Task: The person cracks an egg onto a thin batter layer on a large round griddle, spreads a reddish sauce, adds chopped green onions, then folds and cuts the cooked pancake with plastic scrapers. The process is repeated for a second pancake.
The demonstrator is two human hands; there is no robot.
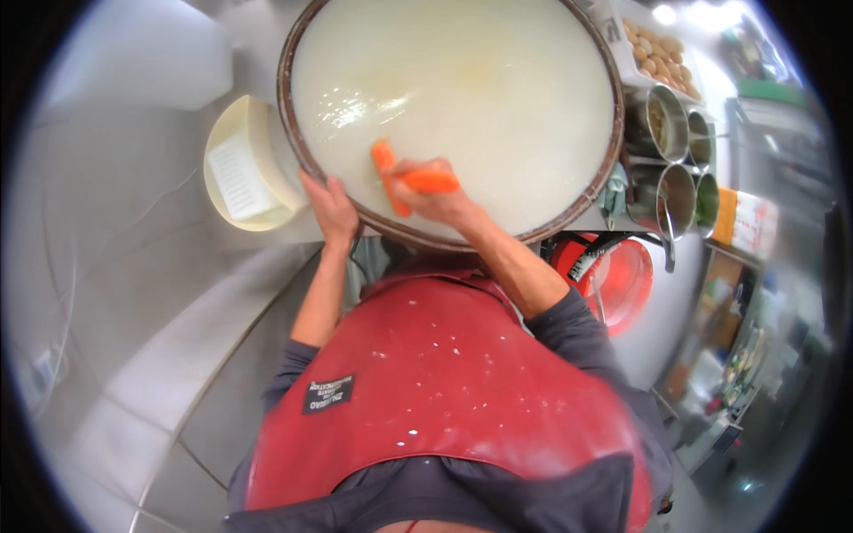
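Observation:
A large round pan [466,106] with a dark brown rim [288,113] spans the upper middle, its surface covered by a pale, wet, milky layer. My right hand [430,200] is over its near part, wrapped around the handle of an orange T-shaped scraper [383,160]. The scraper's long head lies on the pale layer, partly behind my fingers. My left hand [333,210] holds the pan's near left rim, its thumb and fingers to either side of the edge.
A cream tub [213,180] with a white ribbed piece [241,178] stands left of the pan. On the right are brown eggs [656,56], steel pots [673,126], a greenish cloth [612,193] and a box [750,223]. A red bucket [623,286] sits below the counter's right side.

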